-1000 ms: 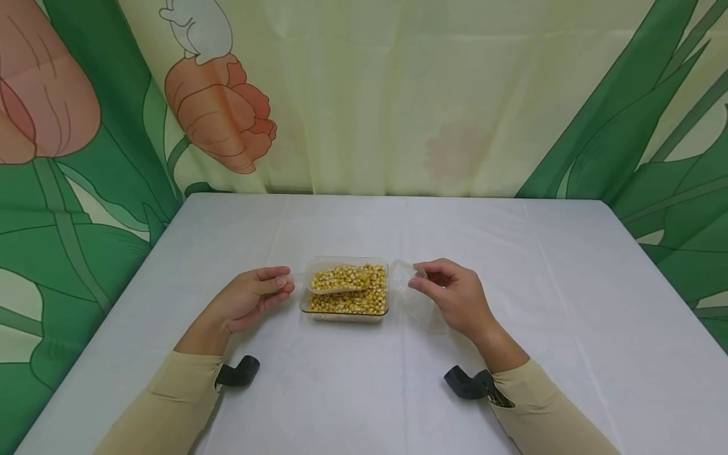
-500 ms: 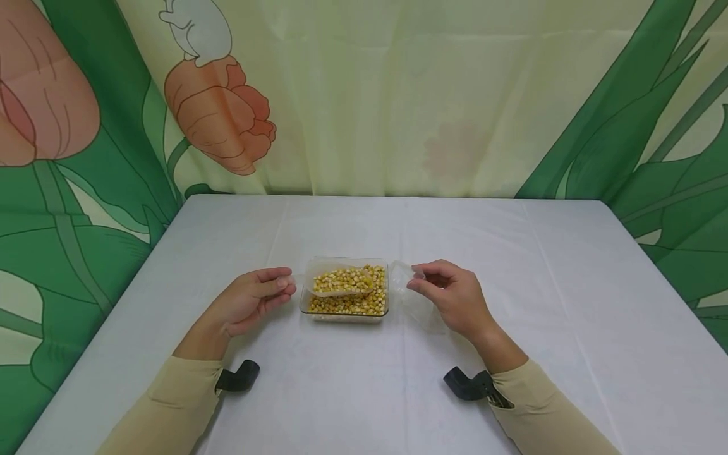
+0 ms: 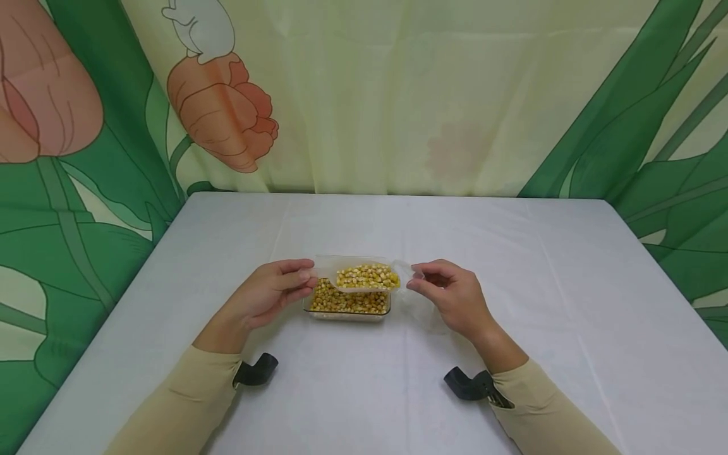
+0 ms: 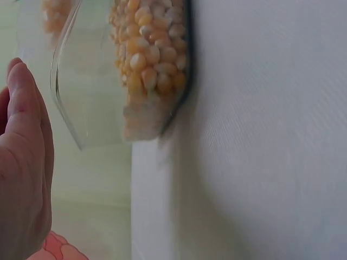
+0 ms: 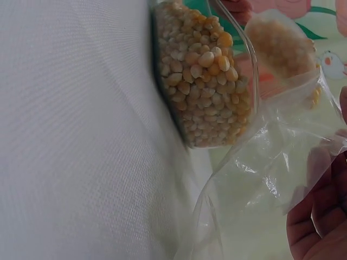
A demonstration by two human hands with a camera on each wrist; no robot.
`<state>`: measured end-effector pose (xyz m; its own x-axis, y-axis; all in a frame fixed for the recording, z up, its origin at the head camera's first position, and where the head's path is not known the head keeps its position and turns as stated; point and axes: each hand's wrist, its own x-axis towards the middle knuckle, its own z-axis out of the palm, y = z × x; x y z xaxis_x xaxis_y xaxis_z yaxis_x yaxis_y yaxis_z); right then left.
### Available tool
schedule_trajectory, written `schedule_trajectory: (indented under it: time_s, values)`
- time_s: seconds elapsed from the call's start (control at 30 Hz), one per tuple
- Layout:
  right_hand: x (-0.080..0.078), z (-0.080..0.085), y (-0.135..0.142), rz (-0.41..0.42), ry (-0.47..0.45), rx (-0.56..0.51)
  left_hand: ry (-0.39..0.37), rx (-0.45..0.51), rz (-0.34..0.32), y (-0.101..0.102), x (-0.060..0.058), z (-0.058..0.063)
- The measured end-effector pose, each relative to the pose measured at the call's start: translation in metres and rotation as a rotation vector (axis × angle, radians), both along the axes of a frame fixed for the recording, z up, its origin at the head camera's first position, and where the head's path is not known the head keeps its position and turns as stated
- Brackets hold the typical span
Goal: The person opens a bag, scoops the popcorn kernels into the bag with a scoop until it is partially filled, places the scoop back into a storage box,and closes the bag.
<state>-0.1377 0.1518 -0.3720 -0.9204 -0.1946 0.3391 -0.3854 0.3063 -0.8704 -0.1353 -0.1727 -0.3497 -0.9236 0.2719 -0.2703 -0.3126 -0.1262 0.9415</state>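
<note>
My left hand (image 3: 273, 294) pinches the end of a translucent scoop (image 3: 355, 290) heaped with yellow corn kernels (image 3: 368, 276). The scoop hangs level above a clear rectangular container (image 3: 347, 316), its tip at the mouth of a clear plastic bag (image 3: 423, 313). More kernels fill the container below. My right hand (image 3: 452, 297) pinches the rim of the bag and holds it beside the container's right end. In the right wrist view, the scoop (image 5: 279, 46) reaches over the bag's edge, and the bag (image 5: 265, 168) sags thin and wrinkled. The left wrist view barely shows the scoop.
A white cloth covers the table (image 3: 352, 392). Behind it hangs a pale yellow curtain (image 3: 398, 95) printed with flowers and leaves. A black camera mount sits at each wrist, the left mount (image 3: 256, 370) and the right mount (image 3: 469, 383).
The loaded scoop has moved right with my left hand, from over the container's left part to the bag's mouth. My right hand and the bag have stayed nearly still.
</note>
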Motion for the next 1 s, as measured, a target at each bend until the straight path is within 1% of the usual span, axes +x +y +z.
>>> schedule_trajectory:
  time_s: [0.2,0.3,0.4,0.6,0.73,1.0]
  values:
    - [0.001,0.001,-0.002,0.010,0.017,0.006,-0.012,0.004,0.009,0.015,0.000,0.001]
    - [0.000,0.001,-0.003,0.016,0.021,0.010,-0.004,0.007,0.016,0.021,0.001,0.002]
    - [0.000,0.002,-0.004,0.023,0.023,0.008,0.020,0.013,0.015,0.025,0.002,0.002]
    - [0.002,0.003,-0.005,0.025,0.005,0.004,0.044,-0.018,0.027,0.034,0.005,0.003]
    - [0.003,0.005,-0.006,0.028,-0.001,0.003,0.060,-0.051,0.023,0.039,0.006,0.006]
    - [0.003,0.004,-0.007,0.041,0.031,-0.016,0.093,-0.092,0.018,0.042,0.005,0.014]
